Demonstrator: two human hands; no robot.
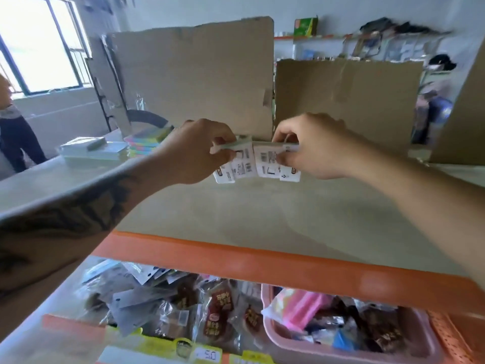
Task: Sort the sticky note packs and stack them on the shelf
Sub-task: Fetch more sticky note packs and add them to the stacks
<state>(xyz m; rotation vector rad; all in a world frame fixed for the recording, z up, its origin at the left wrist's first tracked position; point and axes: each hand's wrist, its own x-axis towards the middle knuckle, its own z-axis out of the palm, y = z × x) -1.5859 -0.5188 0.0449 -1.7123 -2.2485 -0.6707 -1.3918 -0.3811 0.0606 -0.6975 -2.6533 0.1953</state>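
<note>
Nearest the lens at 6 o'clock sat a pink bin (273, 334) of wrapped goods and loose snack bags (217, 308) under the orange shelf lip (262, 264). Both forearms reached over it to the shelf top (262, 211). Left hand (199, 151) and right hand (312, 148) were close together at roughly 12 o'clock from frame centre, each pinching one end of a small bunch of packs (256, 160), fingers curled on them. Packs were held just above the shelf, not set down, in front of the cardboard backing (194, 74). The bunch's long axis ran 9 to 3, edge-on at top, white barcode labels hanging down and facing the camera. Count unclear, maybe three or four. Progress, my read: partly done. Two stacks stood on the shelf at 10 o'clock, a pale stack (91, 151) and a multicolour stack (144, 143) just beside it. The held bunch was not yet squared or placed; I couldn't tell how many packs remained elsewhere.
</note>
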